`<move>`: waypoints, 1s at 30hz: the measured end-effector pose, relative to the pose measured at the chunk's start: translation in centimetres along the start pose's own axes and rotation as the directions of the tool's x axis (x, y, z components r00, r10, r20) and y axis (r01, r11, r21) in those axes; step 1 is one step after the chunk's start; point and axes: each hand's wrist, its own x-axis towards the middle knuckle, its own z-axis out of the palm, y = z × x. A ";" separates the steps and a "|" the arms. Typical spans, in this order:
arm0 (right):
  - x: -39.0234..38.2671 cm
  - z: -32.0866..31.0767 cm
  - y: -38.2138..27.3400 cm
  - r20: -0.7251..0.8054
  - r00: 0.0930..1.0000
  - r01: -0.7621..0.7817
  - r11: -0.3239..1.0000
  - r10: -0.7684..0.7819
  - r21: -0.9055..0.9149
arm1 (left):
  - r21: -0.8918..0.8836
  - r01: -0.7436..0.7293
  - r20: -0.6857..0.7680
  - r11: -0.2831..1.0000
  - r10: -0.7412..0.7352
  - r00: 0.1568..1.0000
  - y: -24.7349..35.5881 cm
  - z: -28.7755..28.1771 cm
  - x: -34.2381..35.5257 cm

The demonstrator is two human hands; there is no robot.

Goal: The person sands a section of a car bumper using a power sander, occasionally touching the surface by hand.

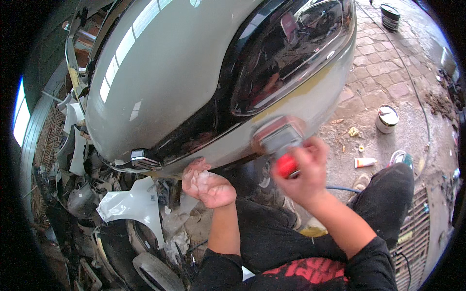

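A pale silver-grey car body corner (145,82) fills the upper middle, with black trim, a dark lamp (291,58) and yellowish patches on its lower panel. My right hand (308,172) grips a sander (281,138) with a grey body and red grip, its square pad against that lower panel and slightly blurred. My left hand (208,189) is just below the panel to the left, fingers curled and whitened; what they hold, if anything, is unclear. Its reflection shows in the paint above.
Scrap body parts (82,199), a white panel (136,203) and a tyre (150,274) crowd the left. On the paved ground at right stand two buckets (387,125), near a tube (364,163), a hose (342,189) and a grate (417,228). My bent knee (388,194) is at lower right.
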 end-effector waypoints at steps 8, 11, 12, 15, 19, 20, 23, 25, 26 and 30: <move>3.5 -11.5 2.8 -0.387 0.913 -0.166 0.984 0.132 -0.056 | 0.263 -0.241 0.157 0.934 0.205 0.966 -0.6 0.4 0.0; 4.0 -16.0 5.2 -0.429 0.900 -0.077 0.997 0.078 0.018 | 0.295 -0.253 0.243 0.921 0.184 0.952 0.3 0.5 0.2; 4.0 -17.7 6.1 -0.429 0.900 -0.087 0.996 0.079 0.002 | 0.350 -0.377 0.450 0.857 0.199 0.871 0.5 0.2 0.1; 3.6 -20.6 8.5 -0.447 0.883 -0.159 0.987 0.143 0.003 | 0.262 -0.697 0.900 0.667 0.092 0.427 0.7 -3.0 0.0; 1.7 -21.9 11.9 -0.494 0.830 -0.300 0.954 0.259 -0.004 | 0.133 -0.913 0.991 0.386 -0.067 0.116 -1.5 -4.5 -1.6; 1.2 -21.8 12.1 -0.485 0.829 -0.316 0.949 0.278 0.004 | 0.114 -0.911 0.993 0.396 -0.064 0.096 -2.0 -3.6 -2.2; 0.0 -21.4 12.4 -0.431 0.834 -0.371 0.928 0.344 0.024 | 0.015 -0.918 0.998 0.397 -0.064 -0.011 -1.9 0.7 -3.8; 0.2 -21.2 12.1 -0.397 0.857 -0.355 0.935 0.328 0.007 | -0.066 -0.916 0.992 0.397 -0.069 -0.102 -1.7 3.4 -5.2; 0.4 -20.8 12.0 -0.375 0.870 -0.343 0.939 0.321 0.010 | -0.108 -0.912 0.985 0.395 -0.084 -0.153 -1.7 4.3 -5.8; 0.2 -21.2 11.8 -0.341 0.881 -0.353 0.936 0.329 -0.009 | -0.054 -0.652 0.901 0.756 -0.245 -0.359 -2.3 8.7 -10.3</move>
